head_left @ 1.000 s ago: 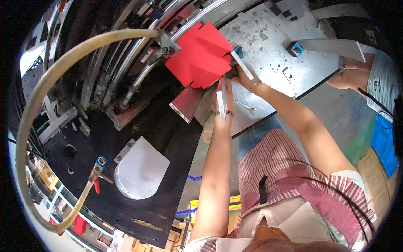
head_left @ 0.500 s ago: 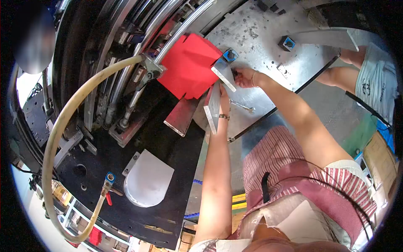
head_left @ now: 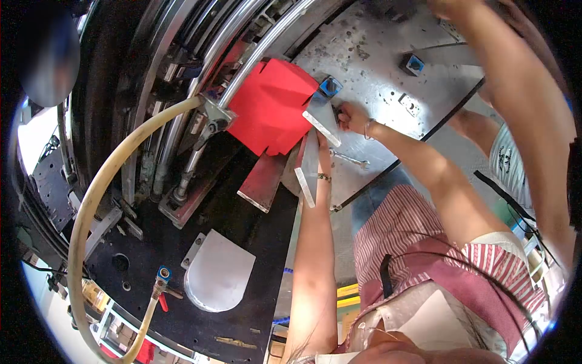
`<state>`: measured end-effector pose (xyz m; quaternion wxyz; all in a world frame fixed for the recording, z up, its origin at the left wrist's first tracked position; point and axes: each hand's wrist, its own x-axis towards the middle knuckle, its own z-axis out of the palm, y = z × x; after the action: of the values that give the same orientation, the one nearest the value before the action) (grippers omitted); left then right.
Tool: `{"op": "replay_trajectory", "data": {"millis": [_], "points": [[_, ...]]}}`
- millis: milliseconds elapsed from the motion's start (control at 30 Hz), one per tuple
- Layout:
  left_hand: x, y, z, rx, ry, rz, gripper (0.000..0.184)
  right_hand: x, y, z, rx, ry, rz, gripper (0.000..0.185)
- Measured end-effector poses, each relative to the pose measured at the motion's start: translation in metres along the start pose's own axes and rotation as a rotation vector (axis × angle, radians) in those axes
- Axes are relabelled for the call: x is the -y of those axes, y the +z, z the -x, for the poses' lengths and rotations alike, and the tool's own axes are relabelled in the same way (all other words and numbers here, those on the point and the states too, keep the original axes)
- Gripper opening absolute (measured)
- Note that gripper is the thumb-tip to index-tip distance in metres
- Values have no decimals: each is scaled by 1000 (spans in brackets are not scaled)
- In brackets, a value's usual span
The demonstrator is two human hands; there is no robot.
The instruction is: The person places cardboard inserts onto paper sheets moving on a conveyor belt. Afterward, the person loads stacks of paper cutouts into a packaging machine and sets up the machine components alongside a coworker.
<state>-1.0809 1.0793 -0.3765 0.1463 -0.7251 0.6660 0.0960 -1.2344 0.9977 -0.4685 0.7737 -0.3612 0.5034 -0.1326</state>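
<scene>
My right hand is at the metal table, its fingers closed beside an upright metal plate. A small dark bit shows at the fingertips; I cannot make out what it is. Just behind that plate sits a blue-faced block. My left hand reaches in behind a second, slanted metal plate, which hides most of its fingers. Right of my left wrist lies a wrench. Beyond the plates is a red notched piece with a flat surface.
Metal rods and a yellowish hose with a red-handled valve stand on the left. A white rounded plate lies on the black bed. Another person's arm reaches across the upper right, near another blue-faced block.
Another person's arm has come in across the upper right. My hands stay at the plates, with my right fingers slightly shifted. The whole view has moved a little.
</scene>
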Motion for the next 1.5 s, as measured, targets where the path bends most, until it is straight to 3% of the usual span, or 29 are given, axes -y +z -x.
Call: {"op": "replay_trajectory", "data": {"millis": [67, 100, 167, 233, 333, 367, 433, 467, 533, 567, 600, 667, 733, 767, 800, 900, 967, 1033, 1133, 1200, 1267, 1333, 1400, 1500], "points": [[14, 47, 0, -78, 125, -232, 53, -3, -4, -7, -2, -4, -22, 9], [2, 12, -3, -55, -154, 387, 51, -13, -10, -18, 28, 47, -54, 12], [-1, 0, -4, -17, -423, 1005, 50, -3, -9, -11, 10, 175, -200, 27], [20, 17, -5, 59, -11, 120, 55, -3, -4, 4, -60, 168, -235, 34], [-7, -52, -5, 62, -372, 1037, 60, -27, 2, 27, -268, 170, -260, 44], [3, -27, -7, 229, -237, 783, 56, -46, -6, 36, -248, 102, -142, 39], [5, 10, 0, -216, 74, 328, 47, -54, -13, 72, -294, 70, 183, 29], [6, 30, 4, -470, 135, 63, 44, -52, -15, 92, -360, 102, 389, 23], [-2, -15, 18, -123, -155, 565, 41, -122, -43, 108, -148, -81, 469, 22], [-5, -27, 30, 60, -300, 811, 40, -133, -58, 131, -155, -70, 719, 23], [-8, -41, 48, 54, -290, 792, 40, -134, -57, 158, -168, -61, 959, 24], [-22, -30, 78, 23, -93, 719, 41, -89, -56, 220, -94, -109, 1046, 32], [-39, -4, 109, 59, -99, 686, 45, -83, -56, 225, 497, 484, 1142, 53], [-43, -17, 116, 330, -43, 685, 53, -48, -49, 251, 454, 405, 1071, 59], [-55, -26, 129, 321, 16, 659, 51, -38, -45, 266, 397, 412, 1026, 65], [-79, -23, 169, 631, 7, 544, 45, -55, -47, 265, 290, 469, 953, 77], [-81, -9, 206, 501, 159, 632, 41, -72, -45, 260, 291, 439, 942, 73], [-92, -32, 221, 711, 100, 464, 38, -53, -41, 263, 314, 438, 975, 73], [-83, -27, 243, 691, 163, 495, 49, -85, -44, 245, 274, 397, 1004, 69], [-78, -34, 245, 710, 117, 516, 49, -123, -49, 219, 360, 442, 932, 68], [-61, -7, 266, 606, 78, 741, 45, -91, -47, 234, 295, 446, 949, 68], [-52, -3, 290, 514, 17, 755, 40, -69, -42, 239, 242, 457, 961, 69], [-35, 24, 317, 536, -160, 1117, 36, -70, -43, 230, 459, 515, 951, 81], [-24, 2, 345, 486, -218, 1081, 37, -79, -50, 226, 417, 499, 943, 80]]}}
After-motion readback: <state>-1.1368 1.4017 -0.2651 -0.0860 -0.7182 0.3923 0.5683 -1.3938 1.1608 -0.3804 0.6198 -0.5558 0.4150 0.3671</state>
